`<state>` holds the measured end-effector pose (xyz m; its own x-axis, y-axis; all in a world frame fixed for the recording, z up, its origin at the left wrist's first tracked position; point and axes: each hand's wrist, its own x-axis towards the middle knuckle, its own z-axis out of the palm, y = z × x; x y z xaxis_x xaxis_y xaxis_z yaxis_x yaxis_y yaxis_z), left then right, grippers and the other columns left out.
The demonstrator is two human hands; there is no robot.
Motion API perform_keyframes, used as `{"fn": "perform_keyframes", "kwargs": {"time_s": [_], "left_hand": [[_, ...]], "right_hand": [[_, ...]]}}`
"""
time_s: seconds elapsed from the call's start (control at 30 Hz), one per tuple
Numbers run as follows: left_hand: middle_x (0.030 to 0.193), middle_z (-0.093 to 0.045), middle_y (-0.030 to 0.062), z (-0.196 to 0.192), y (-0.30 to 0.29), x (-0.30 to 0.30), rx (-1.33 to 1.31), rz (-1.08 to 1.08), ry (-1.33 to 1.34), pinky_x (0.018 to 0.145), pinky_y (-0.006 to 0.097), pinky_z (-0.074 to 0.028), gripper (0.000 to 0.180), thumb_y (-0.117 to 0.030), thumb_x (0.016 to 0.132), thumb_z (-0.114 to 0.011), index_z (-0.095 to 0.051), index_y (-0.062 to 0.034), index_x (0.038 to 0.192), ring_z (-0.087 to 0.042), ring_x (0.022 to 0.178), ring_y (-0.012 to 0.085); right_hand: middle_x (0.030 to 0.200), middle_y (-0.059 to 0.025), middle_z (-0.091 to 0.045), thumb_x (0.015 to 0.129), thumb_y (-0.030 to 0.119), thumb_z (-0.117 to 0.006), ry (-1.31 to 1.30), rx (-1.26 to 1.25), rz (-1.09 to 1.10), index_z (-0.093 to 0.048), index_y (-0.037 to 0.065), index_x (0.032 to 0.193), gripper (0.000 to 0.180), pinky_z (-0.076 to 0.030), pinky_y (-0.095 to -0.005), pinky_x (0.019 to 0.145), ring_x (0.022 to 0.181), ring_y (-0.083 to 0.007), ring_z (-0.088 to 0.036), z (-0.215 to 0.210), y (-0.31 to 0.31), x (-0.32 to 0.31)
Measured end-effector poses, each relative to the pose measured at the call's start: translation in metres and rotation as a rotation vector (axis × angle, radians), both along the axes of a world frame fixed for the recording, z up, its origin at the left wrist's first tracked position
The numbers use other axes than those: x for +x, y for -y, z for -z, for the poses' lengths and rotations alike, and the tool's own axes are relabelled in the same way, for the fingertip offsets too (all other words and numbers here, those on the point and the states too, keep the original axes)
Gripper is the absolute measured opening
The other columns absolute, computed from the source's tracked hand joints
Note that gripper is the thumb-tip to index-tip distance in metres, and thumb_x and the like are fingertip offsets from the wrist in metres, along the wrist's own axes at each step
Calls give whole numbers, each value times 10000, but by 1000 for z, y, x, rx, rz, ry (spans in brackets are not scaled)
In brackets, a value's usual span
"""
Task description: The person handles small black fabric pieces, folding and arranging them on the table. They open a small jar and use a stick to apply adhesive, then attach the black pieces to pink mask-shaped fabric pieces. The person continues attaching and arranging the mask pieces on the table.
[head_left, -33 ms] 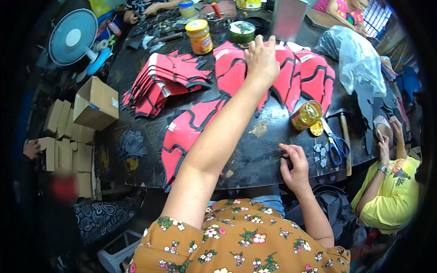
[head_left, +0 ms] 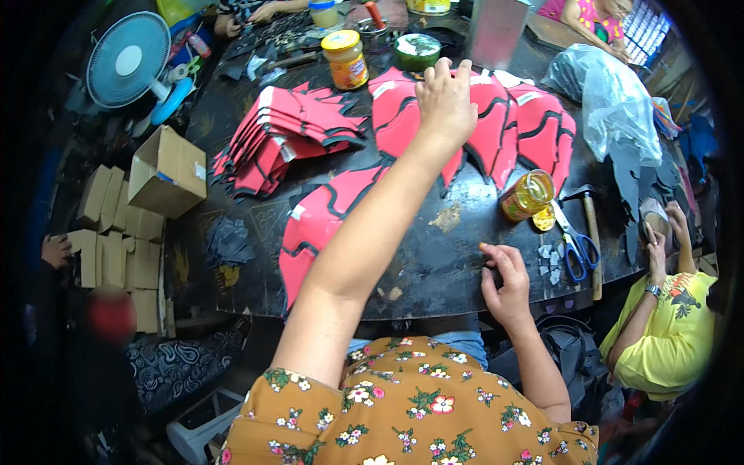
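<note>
My left hand (head_left: 447,105) reaches across the table to the far end of a row of pink panels with black edging (head_left: 490,128). Its fingers are bent over the far edge of one panel, and the fingertips are hidden. Beneath my left forearm lies a single pink panel (head_left: 329,205), partly covered. My right hand (head_left: 508,287) hovers at the near table edge, fingers loosely bent and apart, holding nothing. One of its fingertips looks yellowish. Beyond it stands an open glass jar of yellow stuff (head_left: 528,198). To the left, more pink panels (head_left: 283,139) are stacked.
Blue-handled scissors (head_left: 573,249), a hammer (head_left: 593,248) and small grey scraps (head_left: 550,263) lie at the right. A yellow-lidded jar (head_left: 345,62) and green bowl (head_left: 417,53) stand far back. A clear plastic bag (head_left: 612,108) and a co-worker in yellow (head_left: 663,333) are rightward; a cardboard box (head_left: 167,170) is left.
The whole view has shifted very slightly. Neither hand has visibly moved relative to the panels or the table.
</note>
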<state>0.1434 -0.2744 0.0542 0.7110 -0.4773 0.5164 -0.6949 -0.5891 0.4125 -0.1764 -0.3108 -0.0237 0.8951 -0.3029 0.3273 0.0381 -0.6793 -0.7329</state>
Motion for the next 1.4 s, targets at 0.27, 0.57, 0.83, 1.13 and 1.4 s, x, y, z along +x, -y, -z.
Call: {"fn": "perform_keyframes", "kwargs": {"time_s": [0.27, 0.57, 0.83, 1.13, 1.4], "left_hand": [[1396, -698, 267, -42, -259, -37, 372, -11, -317, 1076, 480, -549, 1097, -577, 723, -952, -558, 43, 1538, -711, 1245, 393], [1339, -643, 230, -23, -293, -91, 152, -74, -166, 1117, 504, -503, 893, -368, 751, -923, -588, -41, 1511, -629, 1269, 425], [1336, -599, 202, -70, -289, -167, -71, 213, -152, 1095, 485, -510, 800, -247, 677, -969, -689, -108, 1414, -635, 1228, 394], [1483, -508, 194, 28, -249, -221, 294, 288, -401, 1068, 532, -491, 773, -362, 743, -958, -683, -158, 1436, -538, 1367, 388], [1502, -498, 188, 31, -249, -224, 303, 266, -386, 1077, 527, -471, 806, -371, 730, -972, -676, -167, 1452, -521, 1384, 388]], "right_hand": [[1146, -124, -677, 887, -24, -752, 35, 118, -51, -701, 22, 1327, 445, -564, -370, 860, 940, -222, -678, -7, 4, 6], [1492, -119, -632, 714, 520, -951, -3, -727, 221, -860, 166, 1111, 539, -439, -528, 1099, 1389, -359, -553, -113, 80, 49], [1510, -78, -643, 677, 526, -968, -250, -797, 126, -887, 176, 1029, 503, -464, -517, 1059, 1414, -311, -543, -126, 85, 74], [1441, -80, -673, 847, 337, -898, 81, -866, 301, -845, 136, 1167, 382, -458, -502, 1061, 1306, -326, -601, -106, 80, 19], [1075, -121, -653, 998, 22, -598, -188, 65, 3, -797, 78, 1269, 341, -485, -391, 1008, 1097, -311, -608, -23, 17, 19]]}}
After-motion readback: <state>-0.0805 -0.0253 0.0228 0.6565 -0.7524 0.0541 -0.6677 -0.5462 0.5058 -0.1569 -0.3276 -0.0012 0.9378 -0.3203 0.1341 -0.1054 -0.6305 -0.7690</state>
